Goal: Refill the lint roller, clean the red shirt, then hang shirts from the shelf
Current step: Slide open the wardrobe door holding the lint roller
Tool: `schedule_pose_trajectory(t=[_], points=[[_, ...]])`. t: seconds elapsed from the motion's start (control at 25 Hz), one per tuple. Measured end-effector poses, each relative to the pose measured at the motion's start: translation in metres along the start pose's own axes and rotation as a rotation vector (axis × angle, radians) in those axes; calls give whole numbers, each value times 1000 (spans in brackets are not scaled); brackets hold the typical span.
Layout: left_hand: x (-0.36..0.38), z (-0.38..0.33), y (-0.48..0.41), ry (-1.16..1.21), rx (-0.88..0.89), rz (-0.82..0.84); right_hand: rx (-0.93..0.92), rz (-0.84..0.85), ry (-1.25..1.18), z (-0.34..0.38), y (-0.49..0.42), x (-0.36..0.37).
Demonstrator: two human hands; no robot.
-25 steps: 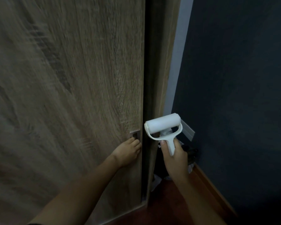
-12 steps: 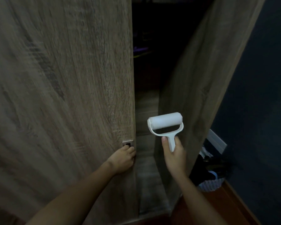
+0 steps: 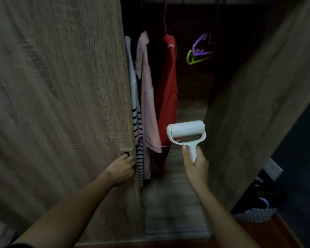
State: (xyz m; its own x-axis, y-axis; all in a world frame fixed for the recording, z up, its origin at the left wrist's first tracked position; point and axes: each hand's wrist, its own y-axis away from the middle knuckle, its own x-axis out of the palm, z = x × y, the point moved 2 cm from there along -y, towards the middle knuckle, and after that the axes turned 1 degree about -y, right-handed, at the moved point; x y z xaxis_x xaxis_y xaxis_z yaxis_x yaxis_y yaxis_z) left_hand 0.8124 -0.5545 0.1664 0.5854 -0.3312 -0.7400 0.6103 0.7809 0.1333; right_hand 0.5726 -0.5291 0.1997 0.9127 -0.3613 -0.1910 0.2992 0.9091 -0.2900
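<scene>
My right hand point(image 3: 196, 166) grips the handle of a white lint roller point(image 3: 186, 132), held upright in front of the open wardrobe. The red shirt point(image 3: 167, 90) hangs inside on a hanger, just behind and left of the roller. A pink shirt point(image 3: 147, 97) and a striped shirt point(image 3: 138, 136) hang to its left. My left hand point(image 3: 123, 168) holds the edge of the left wardrobe door point(image 3: 61, 104), fingers curled round it below the metal handle point(image 3: 126, 152).
The right wardrobe door point(image 3: 258, 108) stands swung open. Empty purple and green hangers point(image 3: 200, 51) hang at the back right. A patterned basket point(image 3: 256, 213) sits on the floor by the dark blue wall point(image 3: 301, 158). The wardrobe floor point(image 3: 172, 203) lies below the shirts.
Both wardrobe doors have swung open wide, showing the hanging shirts and hangers. My left hand has moved left with the door edge; the roller stays held in my right hand.
</scene>
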Motion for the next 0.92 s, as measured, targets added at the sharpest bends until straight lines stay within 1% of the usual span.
schedule_pose_trajectory(t=[0.08,0.16,0.36,0.44,0.52,0.56,0.6,0.64,0.76,0.8,0.88,0.92], points=[[11,8,19,25,-36,33,-7,21,-2,7,6,9],[16,16,36,30,-89,30,-8,39,-14,14,11,15],[30,25,60,99,-149,191,-14,32,31,20,19,20],[30,27,65,129,-171,172,-18,19,40,22,19,21],[17,28,63,118,-184,-5,-17,9,34,24,18,21],[7,27,58,148,-189,-147,-13,-1,25,24,17,20],[-7,28,52,216,-215,-293,-9,-12,14,25,16,18],[-21,31,42,297,-253,-404,-2,-26,8,24,14,16],[-75,43,8,487,-410,-706,18,-75,11,23,4,0],[-95,48,-4,594,-454,-798,21,-92,18,23,-1,-6],[-134,59,-27,828,-556,-906,12,-120,21,24,-14,-19],[-150,63,-38,942,-616,-923,0,-128,20,26,-21,-25]])
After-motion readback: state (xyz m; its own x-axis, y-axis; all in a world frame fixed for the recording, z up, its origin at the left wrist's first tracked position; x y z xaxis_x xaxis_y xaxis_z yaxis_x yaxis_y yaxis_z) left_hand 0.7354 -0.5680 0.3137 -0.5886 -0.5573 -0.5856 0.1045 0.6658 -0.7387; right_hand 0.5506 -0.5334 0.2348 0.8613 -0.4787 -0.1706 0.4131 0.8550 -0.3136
